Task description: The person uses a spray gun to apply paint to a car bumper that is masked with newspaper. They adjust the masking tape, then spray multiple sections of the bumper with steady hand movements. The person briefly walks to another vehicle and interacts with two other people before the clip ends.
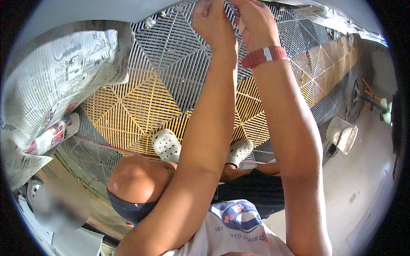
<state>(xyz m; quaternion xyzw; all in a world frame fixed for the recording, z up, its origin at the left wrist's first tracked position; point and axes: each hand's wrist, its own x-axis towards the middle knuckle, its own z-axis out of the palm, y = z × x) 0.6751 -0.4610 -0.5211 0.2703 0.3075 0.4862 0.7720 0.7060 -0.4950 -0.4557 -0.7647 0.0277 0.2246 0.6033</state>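
Both arms stretch away from me to the upper edge, which cuts off part of each hand. My left hand is closed, its fingers curled in beside the smooth blue-grey curved panel. Close beside it on the right is my right hand, its fingers bent together near the left one. Between the two hands shows a small reddish sliver, too hidden to name. Whatever either hand grips cannot be made out. A red band goes round my right wrist.
Newspaper sheets cover a surface at left; more newspaper lies upper right. Grey and yellow slatted floor tiles lie under me. My feet wear pale clogs. A whitish tub stands right, and a reddish hose crosses the floor.
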